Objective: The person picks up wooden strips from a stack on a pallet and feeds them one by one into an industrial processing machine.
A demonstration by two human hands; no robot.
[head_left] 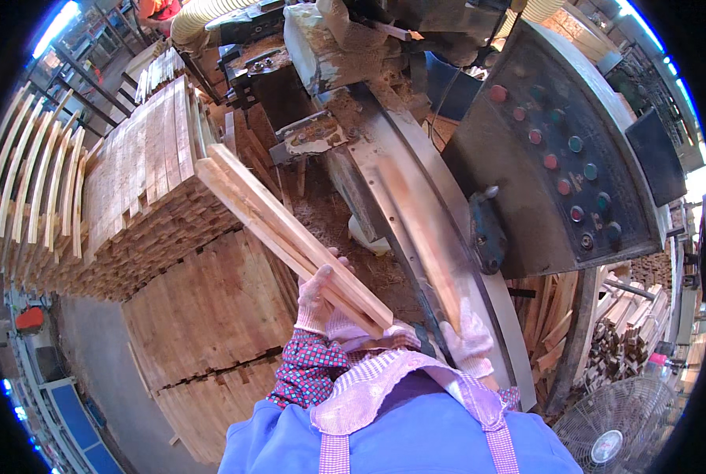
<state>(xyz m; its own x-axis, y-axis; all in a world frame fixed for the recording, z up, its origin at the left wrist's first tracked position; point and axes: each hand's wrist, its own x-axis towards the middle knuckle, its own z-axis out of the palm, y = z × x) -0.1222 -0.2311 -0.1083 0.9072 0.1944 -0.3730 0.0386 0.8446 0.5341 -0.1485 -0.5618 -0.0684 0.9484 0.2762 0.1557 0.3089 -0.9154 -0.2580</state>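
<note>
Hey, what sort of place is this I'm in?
Most likely a woodworking shop: there's a big stack of cut wooden strips, a dusty machine beside a control panel, and more wood pieces in your left hand.

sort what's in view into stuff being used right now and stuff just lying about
In use:
- wooden strips held by the left hand
- single strip at the right hand
- machine bed beneath it

Apparently just nearby:
- fan
- wood pile, far right
</note>
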